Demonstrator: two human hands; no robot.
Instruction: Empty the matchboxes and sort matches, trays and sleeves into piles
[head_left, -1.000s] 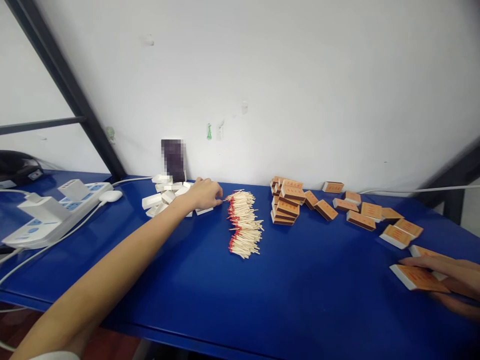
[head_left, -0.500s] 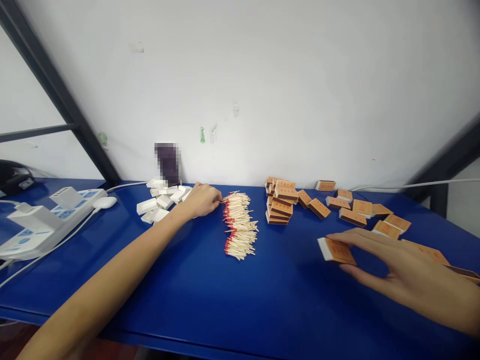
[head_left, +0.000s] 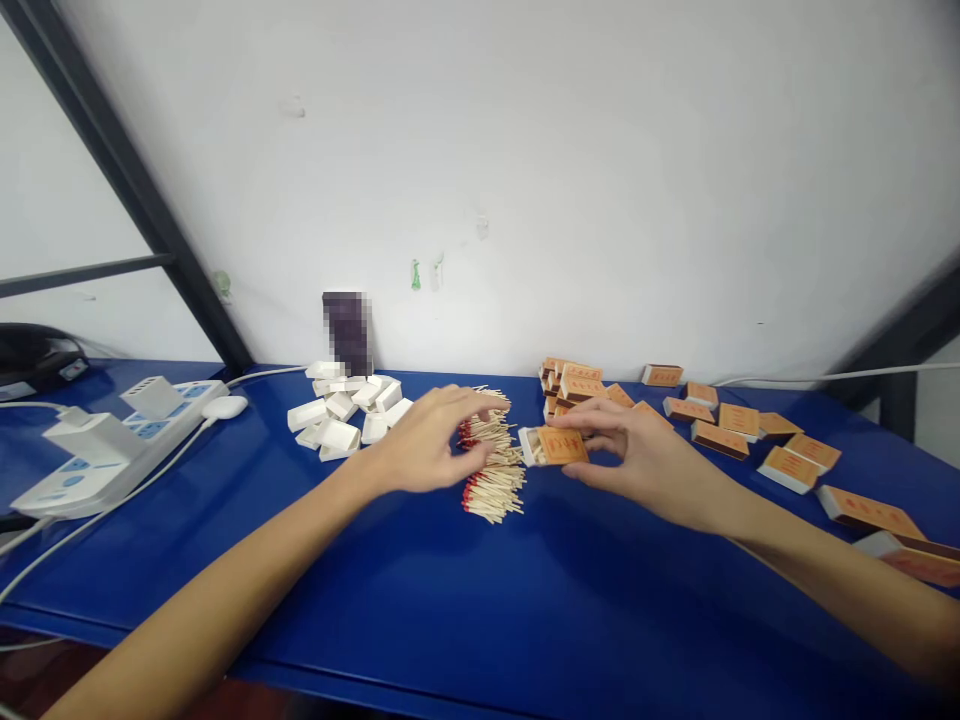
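Between the thumb and fingers of my right hand (head_left: 637,455) is an orange matchbox (head_left: 568,447), tilted above the table. Its white inner tray sticks out on the left, and pale matchsticks show inside it. My left hand (head_left: 431,440) hovers at the left side of a long heap of matches (head_left: 495,490), thumb and fingers apart with nothing seen between them. The matches lie with their red heads to the left, and my left fingers cover part of them. Behind my right hand, a stack of matchboxes (head_left: 581,385) is partly hidden.
White empty inner trays (head_left: 341,437) lie heaped at the left, before a pixelated dark object (head_left: 349,335). Several matchboxes (head_left: 739,420) are scattered at the right. A power strip (head_left: 105,470) with chargers and cables sits far left on the blue table (head_left: 480,620). A wall stands behind.
My right hand has brought a matchbox leftward to the matches, and its tray now shows partly slid out. My left hand has moved right, from the heap's far end to over its middle.
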